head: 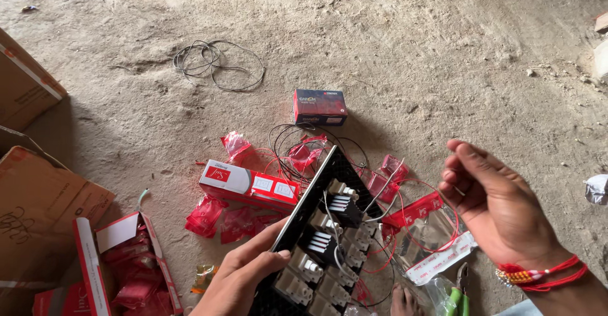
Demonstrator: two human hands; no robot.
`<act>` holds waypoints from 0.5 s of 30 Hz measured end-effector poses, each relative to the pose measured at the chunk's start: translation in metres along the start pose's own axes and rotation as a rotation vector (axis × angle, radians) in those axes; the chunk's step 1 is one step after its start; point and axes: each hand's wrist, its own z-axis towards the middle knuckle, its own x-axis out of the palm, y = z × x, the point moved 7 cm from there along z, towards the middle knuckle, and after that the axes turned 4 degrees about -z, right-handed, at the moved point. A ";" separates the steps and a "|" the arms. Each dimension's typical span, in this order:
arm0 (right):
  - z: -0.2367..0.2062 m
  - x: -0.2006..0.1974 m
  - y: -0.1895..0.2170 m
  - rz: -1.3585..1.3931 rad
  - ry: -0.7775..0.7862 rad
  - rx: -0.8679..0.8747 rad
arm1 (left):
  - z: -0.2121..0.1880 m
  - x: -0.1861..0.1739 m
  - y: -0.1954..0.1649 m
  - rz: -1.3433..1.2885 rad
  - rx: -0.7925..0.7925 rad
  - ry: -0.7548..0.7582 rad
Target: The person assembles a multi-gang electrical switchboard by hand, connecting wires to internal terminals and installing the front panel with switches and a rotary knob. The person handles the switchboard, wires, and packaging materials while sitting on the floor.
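My left hand (244, 277) grips the left edge of a black switch panel (324, 233), held tilted with its back side up. Several white and black switch modules sit in its frame, with thin grey wires looped between them. My right hand (491, 202) hovers to the right of the panel, fingers curled and slightly apart. A thin grey wire runs from the panel up toward its fingertips; I cannot tell whether the fingers pinch it. A red thread band circles the right wrist.
On the dusty floor lie a red-and-white carton (250, 185), a small dark box (320, 106), red plastic wrappers (235, 144), a grey wire coil (212, 63), and red wire loops. Cardboard boxes (38, 202) stand left. Green-handled pliers (457, 297) lie at the bottom.
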 end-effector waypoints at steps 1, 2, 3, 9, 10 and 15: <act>-0.001 0.002 0.005 -0.017 -0.017 -0.018 | 0.000 -0.002 0.000 0.002 0.001 0.000; -0.003 0.004 0.008 -0.035 -0.033 -0.034 | 0.000 -0.003 0.001 0.003 0.001 -0.003; -0.007 0.012 0.010 -0.104 -0.003 -0.058 | 0.000 -0.004 0.003 0.022 -0.009 -0.014; -0.040 0.068 -0.016 -0.521 0.273 -0.159 | 0.001 -0.005 0.010 0.062 -0.022 -0.031; -0.044 0.073 -0.021 -0.609 0.290 -0.194 | 0.001 -0.004 0.010 0.081 -0.018 -0.024; -0.042 0.062 -0.046 -0.543 0.149 0.013 | -0.001 -0.006 0.012 0.136 -0.025 -0.016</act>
